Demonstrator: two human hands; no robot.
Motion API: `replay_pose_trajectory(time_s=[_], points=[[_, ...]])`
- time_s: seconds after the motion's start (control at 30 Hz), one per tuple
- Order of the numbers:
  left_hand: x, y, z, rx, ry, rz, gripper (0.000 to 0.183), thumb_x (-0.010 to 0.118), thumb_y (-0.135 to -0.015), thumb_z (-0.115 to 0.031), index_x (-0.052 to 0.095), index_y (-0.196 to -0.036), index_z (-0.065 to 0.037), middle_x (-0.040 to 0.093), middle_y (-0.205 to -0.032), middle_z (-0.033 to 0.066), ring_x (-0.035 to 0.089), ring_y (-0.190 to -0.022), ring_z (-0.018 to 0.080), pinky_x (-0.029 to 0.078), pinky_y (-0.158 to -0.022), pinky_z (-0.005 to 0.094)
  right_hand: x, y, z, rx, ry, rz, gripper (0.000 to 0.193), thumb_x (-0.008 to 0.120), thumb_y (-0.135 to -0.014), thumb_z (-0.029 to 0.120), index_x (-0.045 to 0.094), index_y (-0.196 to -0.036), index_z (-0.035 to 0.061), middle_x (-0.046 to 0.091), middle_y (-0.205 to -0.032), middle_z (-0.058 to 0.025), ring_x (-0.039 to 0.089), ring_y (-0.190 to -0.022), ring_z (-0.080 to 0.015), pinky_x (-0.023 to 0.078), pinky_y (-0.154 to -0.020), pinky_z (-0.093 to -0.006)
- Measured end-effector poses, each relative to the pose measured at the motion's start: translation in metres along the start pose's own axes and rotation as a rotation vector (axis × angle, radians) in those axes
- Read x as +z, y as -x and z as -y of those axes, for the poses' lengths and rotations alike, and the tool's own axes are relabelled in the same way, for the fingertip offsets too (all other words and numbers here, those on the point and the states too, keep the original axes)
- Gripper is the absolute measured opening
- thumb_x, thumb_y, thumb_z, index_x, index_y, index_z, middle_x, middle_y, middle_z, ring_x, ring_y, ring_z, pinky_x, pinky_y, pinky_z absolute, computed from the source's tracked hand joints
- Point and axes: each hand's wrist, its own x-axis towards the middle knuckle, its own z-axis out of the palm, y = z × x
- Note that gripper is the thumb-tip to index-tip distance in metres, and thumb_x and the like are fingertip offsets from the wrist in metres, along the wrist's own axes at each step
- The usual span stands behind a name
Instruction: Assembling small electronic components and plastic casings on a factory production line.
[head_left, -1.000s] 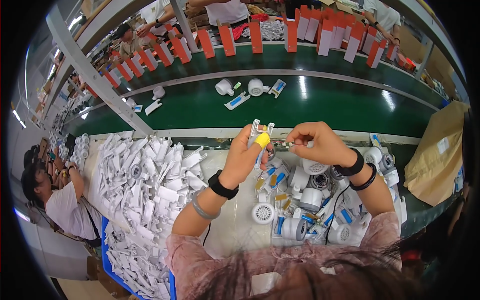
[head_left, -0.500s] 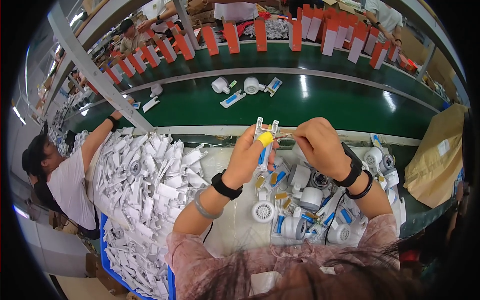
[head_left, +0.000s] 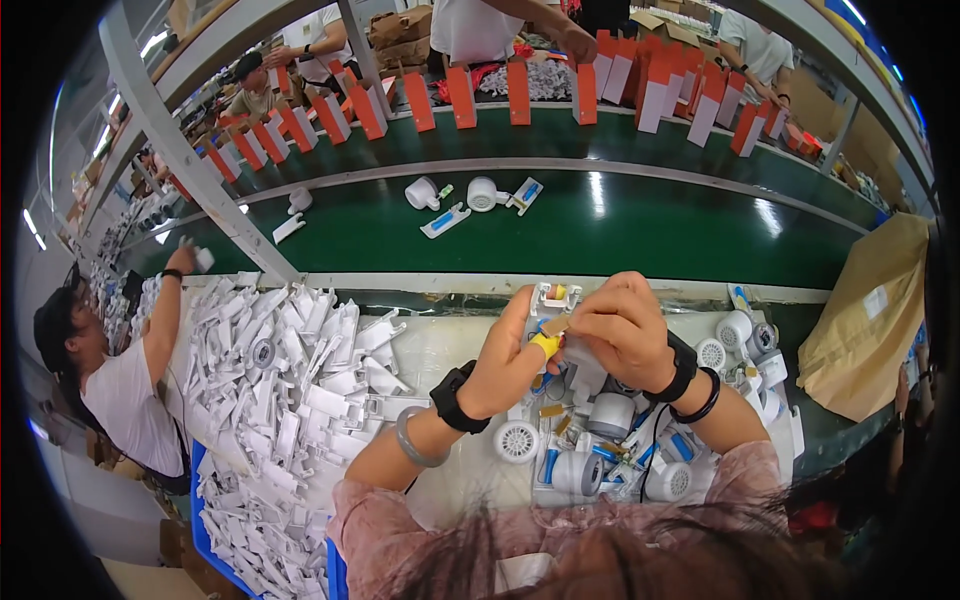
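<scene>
Upright in my left hand (head_left: 508, 362) is a white plastic housing (head_left: 545, 292), its forked top showing above the fingers. A yellow cover wraps that hand's thumb. My right hand (head_left: 628, 330) is closed, its fingertips pinching a small tan strip (head_left: 555, 326) against the face of the housing. An orange-yellow bit shows inside the forked top; the lower part of the housing is hidden by my fingers. Beneath both hands lies a pile of round white-and-grey fan-like heads (head_left: 612, 414) with blue cylinders and more tan strips among them.
White plastic shells (head_left: 300, 400) heap up on the left, above a blue bin (head_left: 205, 510). Several part-assembled units (head_left: 482, 194) rest on the green conveyor (head_left: 380, 240). Orange-and-white boxes (head_left: 518, 95) line the far side. A brown paper bag (head_left: 865, 320) stands right; a co-worker (head_left: 125, 385) reaches in at left.
Both hands have come slightly lower, the housing has tilted, and a tan strip now shows at my right fingertips. The co-worker at left has drawn an arm back, holding a white piece.
</scene>
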Motion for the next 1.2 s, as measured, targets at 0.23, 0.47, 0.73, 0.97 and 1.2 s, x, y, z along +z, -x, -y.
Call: replay_pose_trajectory(time_s=[0.23,0.47,0.73,0.97,1.2], points=[[0.004,0.000,0.002,0.035,-0.012,0.015,0.047,0.038,-0.088,0.002,0.035,-0.134,-0.005,0.055,-0.100,0.0088,0.056,-0.077,0.0132,0.049,-0.063,0.0272,0.001,0.001,0.001,0.021,0.030,-0.044,0.032,0.075,-0.061,0.000,0.068,-0.091,0.0087,0.063,-0.085,-0.0031,0.056,-0.071,-0.0204,0.042,-0.070,-0.0327],[0.004,0.002,0.005,0.095,-0.176,-0.004,0.047,0.037,-0.088,0.001,0.034,-0.135,-0.004,0.055,-0.096,0.0079,0.053,-0.076,0.0114,0.048,-0.064,0.0258,0.001,0.002,0.000,0.014,0.059,-0.037,0.032,0.075,-0.061,0.000,0.068,-0.091,0.0083,0.063,-0.085,-0.0032,0.056,-0.070,-0.0196,0.042,-0.069,-0.0331],[0.001,0.002,0.010,0.179,-0.170,-0.003,0.045,0.042,-0.092,-0.006,0.034,-0.136,-0.004,0.054,-0.094,0.0064,0.052,-0.075,0.0099,0.048,-0.061,0.0250,0.002,-0.003,0.003,0.033,0.058,-0.017,0.030,0.076,-0.061,0.000,0.067,-0.090,0.0081,0.063,-0.083,-0.0035,0.057,-0.068,-0.0195,0.041,-0.069,-0.0334],[0.005,0.001,0.012,0.128,-0.242,-0.056,0.037,0.042,-0.101,-0.019,0.036,-0.134,-0.004,0.053,-0.089,0.0042,0.051,-0.069,0.0071,0.045,-0.053,0.0209,0.004,-0.002,0.001,0.053,0.032,-0.004,0.032,0.075,-0.060,-0.005,0.066,-0.089,0.0073,0.061,-0.084,-0.0052,0.052,-0.072,-0.0244,0.041,-0.067,-0.0347],[0.007,0.003,0.016,0.158,-0.212,-0.075,0.035,0.042,-0.101,-0.019,0.039,-0.132,-0.003,0.053,-0.086,0.0043,0.052,-0.066,0.0073,0.045,-0.051,0.0204,0.006,0.002,0.002,0.064,0.044,-0.006,0.030,0.074,-0.061,-0.003,0.065,-0.088,0.0073,0.062,-0.083,-0.0048,0.054,-0.071,-0.0228,0.041,-0.068,-0.0342]])
